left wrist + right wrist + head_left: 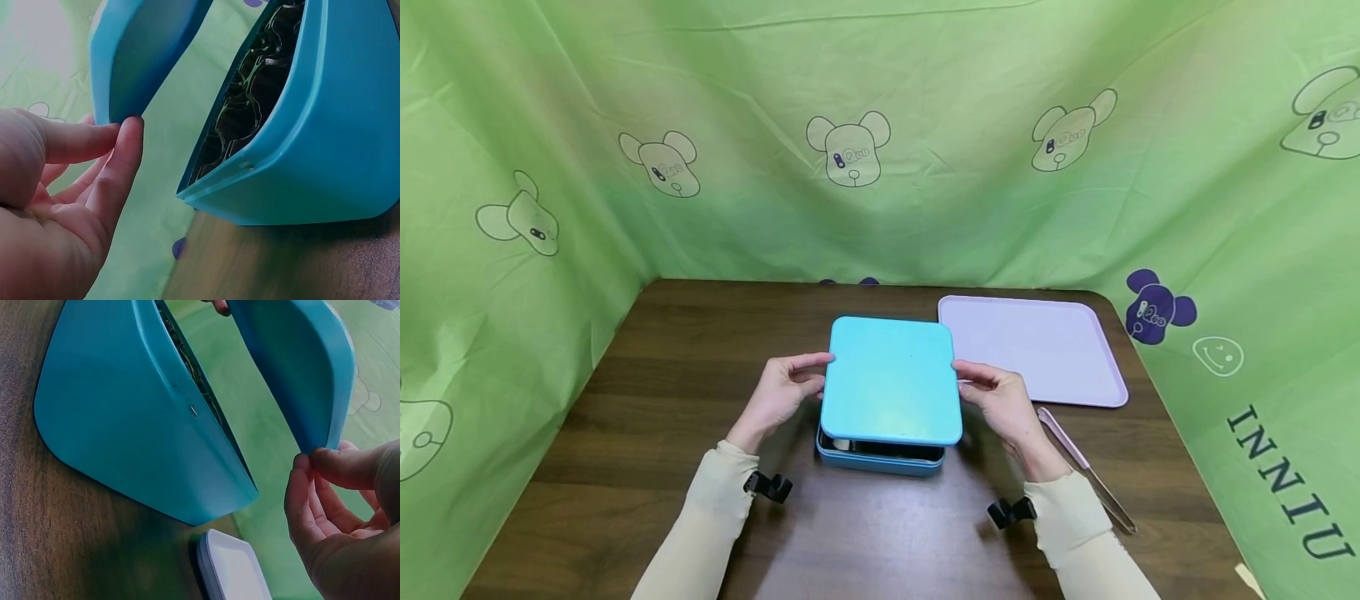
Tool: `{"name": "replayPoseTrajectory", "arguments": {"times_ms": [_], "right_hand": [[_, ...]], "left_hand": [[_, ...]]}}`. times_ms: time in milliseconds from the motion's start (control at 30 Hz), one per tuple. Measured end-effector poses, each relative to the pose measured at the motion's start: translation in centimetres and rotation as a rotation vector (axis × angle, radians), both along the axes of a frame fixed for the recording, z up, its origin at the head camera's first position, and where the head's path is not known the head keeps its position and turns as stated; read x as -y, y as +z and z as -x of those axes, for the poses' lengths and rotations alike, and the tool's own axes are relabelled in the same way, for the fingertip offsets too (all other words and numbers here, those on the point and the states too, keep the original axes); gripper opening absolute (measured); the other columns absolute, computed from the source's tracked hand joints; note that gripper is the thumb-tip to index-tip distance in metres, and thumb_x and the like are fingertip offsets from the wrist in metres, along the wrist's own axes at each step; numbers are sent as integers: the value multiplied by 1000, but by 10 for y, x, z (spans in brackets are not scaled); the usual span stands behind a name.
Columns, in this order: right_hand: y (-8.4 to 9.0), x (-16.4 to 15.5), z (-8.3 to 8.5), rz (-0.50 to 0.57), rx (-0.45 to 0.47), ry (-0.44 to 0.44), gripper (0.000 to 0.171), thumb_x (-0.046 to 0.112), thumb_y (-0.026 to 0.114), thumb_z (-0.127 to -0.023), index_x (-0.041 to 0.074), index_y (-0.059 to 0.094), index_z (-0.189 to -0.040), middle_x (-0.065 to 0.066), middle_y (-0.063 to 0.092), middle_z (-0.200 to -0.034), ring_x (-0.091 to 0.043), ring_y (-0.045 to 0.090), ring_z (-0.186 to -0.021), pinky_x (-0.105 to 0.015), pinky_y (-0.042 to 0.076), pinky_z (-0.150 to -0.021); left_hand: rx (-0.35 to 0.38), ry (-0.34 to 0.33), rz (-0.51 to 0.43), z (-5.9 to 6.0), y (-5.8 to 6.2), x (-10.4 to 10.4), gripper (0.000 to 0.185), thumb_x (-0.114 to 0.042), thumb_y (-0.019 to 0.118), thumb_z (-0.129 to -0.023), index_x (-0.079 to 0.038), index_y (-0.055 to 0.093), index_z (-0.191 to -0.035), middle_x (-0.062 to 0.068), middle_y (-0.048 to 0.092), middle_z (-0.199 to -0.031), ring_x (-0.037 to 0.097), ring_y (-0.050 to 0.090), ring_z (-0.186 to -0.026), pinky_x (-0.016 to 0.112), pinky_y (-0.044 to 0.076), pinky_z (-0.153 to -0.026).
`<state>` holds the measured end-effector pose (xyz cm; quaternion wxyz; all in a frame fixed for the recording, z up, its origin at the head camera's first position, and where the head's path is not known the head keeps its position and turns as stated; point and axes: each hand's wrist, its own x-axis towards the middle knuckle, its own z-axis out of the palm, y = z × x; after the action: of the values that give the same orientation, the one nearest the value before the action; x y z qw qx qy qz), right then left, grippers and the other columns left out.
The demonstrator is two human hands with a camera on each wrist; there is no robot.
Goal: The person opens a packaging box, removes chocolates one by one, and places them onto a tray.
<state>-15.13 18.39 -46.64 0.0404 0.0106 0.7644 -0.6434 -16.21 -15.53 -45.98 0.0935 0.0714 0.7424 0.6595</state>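
A light blue square lid (891, 379) hangs a little above its blue box (880, 460), which stands on the dark wooden table (655, 433). My left hand (822, 375) pinches the lid's left edge, and my right hand (962, 380) pinches its right edge. In the left wrist view the fingertips (122, 134) touch the lid (144, 56), and the box (312, 137) shows a dark moulded insert (247, 100) inside. The right wrist view has the fingertips (312, 464) on the lid's rim (294, 369), apart from the box (125, 412).
A pale purple tray (1030, 346) lies flat to the right behind the box; its corner (231, 569) shows in the right wrist view. Pink tongs (1086, 471) lie by my right forearm. Green cloth (880, 125) walls the table on three sides.
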Motion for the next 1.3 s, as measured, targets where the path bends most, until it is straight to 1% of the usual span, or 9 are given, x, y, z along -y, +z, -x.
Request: {"name": "replayPoseTrajectory", "arguments": {"times_ms": [200, 333, 667, 933, 1200, 1300], "right_hand": [[3, -1, -1, -13, 11, 11, 38, -8, 65, -94, -9, 62, -131, -20, 70, -117, 1, 67, -91, -20, 55, -81], [5, -1, -2, -25, 19, 16, 38, -7, 64, -95, -8, 62, -132, -24, 68, -121, 0, 67, -93, -19, 55, -82], [6, 0, -2, -41, 14, 16, 38, -2, 66, -96, -4, 63, -133, -21, 67, -125, -6, 68, -98, -20, 55, -83], [5, 1, -1, -70, -1, 17, 38, -2, 65, -97, -3, 63, -134, -23, 65, -128, -4, 67, -99, -17, 54, -84], [6, 2, -1, -58, 9, 3, 38, -2, 64, -97, -2, 63, -135, -23, 65, -127, -6, 67, -99, -17, 53, -83], [5, 2, -2, -54, 14, -1, 38, -3, 62, -97, -2, 63, -135, -23, 64, -128, -6, 66, -99, -17, 53, -83]], "left_hand": [[0, 7, 1, 0, 2, -1, 40, 12, 61, -94, 1, 66, -132, 21, 66, -127, 18, 71, -91, 36, 60, -81], [-8, 13, 3, 0, 3, -2, 40, 12, 62, -93, 0, 67, -131, 21, 67, -125, 18, 71, -94, 37, 60, -81], [-29, 38, 17, 1, 3, -2, 40, 11, 65, -92, -2, 69, -130, 20, 69, -121, 15, 70, -88, 30, 59, -74], [-31, 39, 16, 1, 3, -2, 37, 2, 69, -94, -5, 69, -130, 18, 70, -121, 18, 70, -93, 34, 60, -76], [-41, 45, 32, 2, 3, -2, 36, 0, 66, -96, -6, 69, -131, 17, 69, -122, 20, 68, -97, 42, 59, -81], [-45, 46, 26, 1, 2, -3, 35, 0, 66, -96, -6, 68, -131, 17, 69, -122, 19, 68, -96, 35, 59, -79]]}}
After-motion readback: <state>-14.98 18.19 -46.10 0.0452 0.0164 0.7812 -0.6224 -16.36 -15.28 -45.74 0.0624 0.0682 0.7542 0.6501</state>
